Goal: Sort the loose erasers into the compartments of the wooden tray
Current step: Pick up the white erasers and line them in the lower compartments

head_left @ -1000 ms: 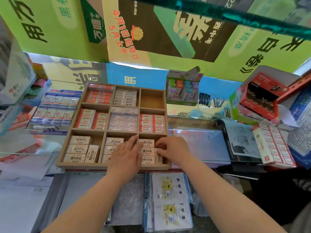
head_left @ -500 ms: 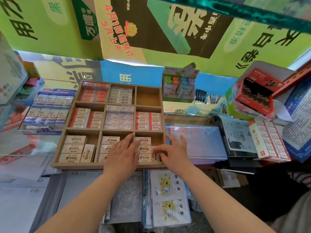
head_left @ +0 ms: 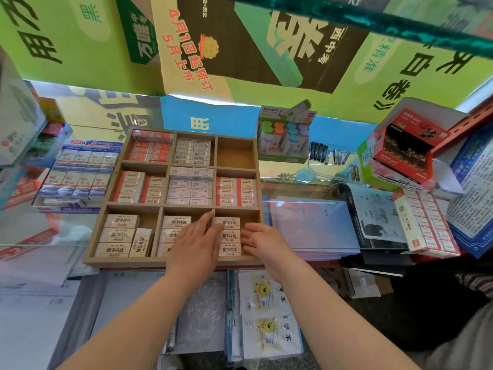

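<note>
Fingers extended, left hand (head_left: 194, 244) and right hand (head_left: 262, 243) touch erasers (head_left: 230, 237) in wooden tray (head_left: 133, 261).

Wooden tray (head_left: 160, 261), boxes (head_left: 80, 177) on glass counter (head_left: 306, 225)

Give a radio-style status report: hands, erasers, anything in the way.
Both hands open: left hand flat over near-middle compartment, right hand against eraser stack in near-right one. Far-right compartment of wooden tray empty. Nothing in the way.
</note>
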A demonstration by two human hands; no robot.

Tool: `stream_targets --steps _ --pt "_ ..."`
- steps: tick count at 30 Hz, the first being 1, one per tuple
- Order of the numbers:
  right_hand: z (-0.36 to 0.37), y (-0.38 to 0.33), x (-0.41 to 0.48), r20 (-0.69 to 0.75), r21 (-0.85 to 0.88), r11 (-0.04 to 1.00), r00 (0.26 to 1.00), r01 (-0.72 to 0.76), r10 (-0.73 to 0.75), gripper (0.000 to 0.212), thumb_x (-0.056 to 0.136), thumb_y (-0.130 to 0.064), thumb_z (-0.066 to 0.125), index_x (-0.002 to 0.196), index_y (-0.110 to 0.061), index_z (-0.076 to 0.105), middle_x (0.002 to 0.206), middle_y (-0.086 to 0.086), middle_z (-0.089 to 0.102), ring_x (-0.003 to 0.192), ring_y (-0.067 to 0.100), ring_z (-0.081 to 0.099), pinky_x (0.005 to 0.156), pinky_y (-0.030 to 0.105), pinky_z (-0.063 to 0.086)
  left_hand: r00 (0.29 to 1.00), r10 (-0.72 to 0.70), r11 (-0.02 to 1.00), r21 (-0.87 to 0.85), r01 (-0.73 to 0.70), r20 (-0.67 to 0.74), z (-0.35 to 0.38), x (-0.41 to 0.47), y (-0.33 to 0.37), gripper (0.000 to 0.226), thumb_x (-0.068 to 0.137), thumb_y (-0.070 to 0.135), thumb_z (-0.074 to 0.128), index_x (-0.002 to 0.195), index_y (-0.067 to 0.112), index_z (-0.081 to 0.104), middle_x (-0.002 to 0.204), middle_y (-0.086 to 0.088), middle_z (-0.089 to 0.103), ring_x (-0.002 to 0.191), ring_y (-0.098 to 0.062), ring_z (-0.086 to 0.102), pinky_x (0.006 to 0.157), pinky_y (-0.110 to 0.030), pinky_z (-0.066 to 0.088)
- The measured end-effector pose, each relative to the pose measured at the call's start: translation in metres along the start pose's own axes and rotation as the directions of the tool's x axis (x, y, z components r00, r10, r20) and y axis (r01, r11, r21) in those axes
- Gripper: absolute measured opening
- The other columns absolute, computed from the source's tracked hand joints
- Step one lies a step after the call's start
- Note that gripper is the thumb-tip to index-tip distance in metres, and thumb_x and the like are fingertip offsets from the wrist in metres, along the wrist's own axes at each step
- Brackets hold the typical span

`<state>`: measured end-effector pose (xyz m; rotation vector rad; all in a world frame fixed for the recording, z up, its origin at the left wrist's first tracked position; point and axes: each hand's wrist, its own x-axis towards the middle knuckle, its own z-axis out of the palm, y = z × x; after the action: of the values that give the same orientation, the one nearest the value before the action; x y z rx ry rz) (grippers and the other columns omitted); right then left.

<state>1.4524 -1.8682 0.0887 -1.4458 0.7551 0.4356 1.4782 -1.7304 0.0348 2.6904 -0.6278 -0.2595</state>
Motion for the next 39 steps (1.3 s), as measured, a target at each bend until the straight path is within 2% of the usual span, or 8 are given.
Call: stream_targets --steps 5,12,17,23,31,35,37,39 --pt "-0.008 -0.004 0.001 0.019 0.016 1.0 1.0 -0.014 0.014 0.038 0.091 0.003 0.032 0.128 -0.002 0.04 0.127 0.014 0.052 0.105 0.018 0.053 0.088 0.025 0.045 1.0 -0.002 1.0 -0.027 0.002 -0.006 0.0 0.0 0.0 0.039 0.095 0.033 0.024 0.133 0.029 0.032 0.149 0.002 0.018 0.133 -0.016 0.023 0.109 -0.029 0.011" --pt "0.0 -0.006 0.015 0.026 -0.195 0.977 0.997 0.081 -0.078 0.041 0.091 -0.007 0.032 0.132 -0.011 0.039 0.131 0.007 0.048 0.117 0.017 0.047 0.103 0.035 0.038 1.0 -0.005 0.999 -0.041 0.005 0.006 0.001 0.0 -0.001 0.042 0.093 0.038 0.027 0.134 0.028 0.031 0.15 0.002 0.017 0.134 -0.015 0.02 0.11 -0.029 0.009" --pt "0.002 -0.008 0.016 0.001 -0.214 0.968 0.991 0.134 -0.137 0.039 0.09 -0.005 0.031 0.126 -0.012 0.045 0.114 0.004 0.056 0.096 0.009 0.052 0.092 0.025 0.044 1.0 -0.018 0.999 -0.041 0.019 0.017 0.001 0.001 -0.002 0.049 0.089 0.048 0.033 0.134 0.026 0.032 0.15 0.002 0.018 0.134 -0.017 0.022 0.109 -0.032 0.013" --pt "0.013 0.004 0.015 0.109 -0.608 0.712 0.926 0.35 -0.362 0.043 0.092 -0.004 0.032 0.134 -0.011 0.036 0.142 0.006 0.037 0.131 0.016 0.032 0.106 0.025 0.024 1.0 -0.022 0.999 -0.029 0.022 0.011 0.001 0.001 0.0 0.053 0.089 0.05 0.032 0.136 0.026 0.028 0.15 0.003 0.016 0.136 -0.016 0.019 0.11 -0.031 0.013" --pt "0.003 0.012 0.014 0.137 -0.741 0.5 0.83 0.448 -0.54 0.044 0.09 -0.006 0.037 0.134 -0.013 0.037 0.144 0.001 0.033 0.134 0.013 0.025 0.111 0.027 0.021 0.998 -0.05 0.995 -0.089 0.052 0.024 -0.003 0.001 0.002 0.053 0.088 0.047 0.038 0.135 0.025 0.03 0.149 0.004 0.018 0.135 -0.016 0.022 0.11 -0.032 0.016" --pt "-0.008 0.016 0.007 -0.031 -0.548 0.69 0.813 0.473 -0.582 0.049 0.087 -0.002 0.039 0.13 -0.026 0.037 0.136 -0.005 0.038 0.121 0.0 0.03 0.101 0.008 0.019 0.994 -0.094 0.963 -0.259 0.077 -0.054 -0.017 -0.006 0.0 0.047 0.087 0.035 0.05 0.131 0.021 0.04 0.145 0.004 0.03 0.132 -0.018 0.029 0.107 -0.035 0.022" --pt "-0.015 0.015 0.005 -0.075 -0.354 0.852 0.896 0.386 -0.437 0.042 0.091 -0.009 0.039 0.126 -0.03 0.036 0.125 -0.007 0.041 0.112 0.001 0.034 0.099 0.018 0.027 0.972 -0.153 0.958 -0.27 0.101 -0.179 -0.024 -0.016 -0.006 0.041 0.085 0.024 0.055 0.124 0.014 0.049 0.141 -0.004 0.038 0.128 -0.025 0.036 0.104 -0.041 0.026" --pt "-0.02 0.016 0.002 -0.047 -0.309 0.899 0.939 0.31 -0.34 0.036 0.092 -0.015 0.04 0.127 -0.025 0.037 0.116 -0.007 0.044 0.103 0.003 0.038 0.092 0.023 0.033 0.921 -0.251 0.956 -0.228 0.187 -0.297 -0.029 -0.025 -0.015 0.039 0.085 0.018 0.056 0.122 0.01 0.051 0.14 -0.011 0.038 0.128 -0.032 0.035 0.104 -0.045 0.024"
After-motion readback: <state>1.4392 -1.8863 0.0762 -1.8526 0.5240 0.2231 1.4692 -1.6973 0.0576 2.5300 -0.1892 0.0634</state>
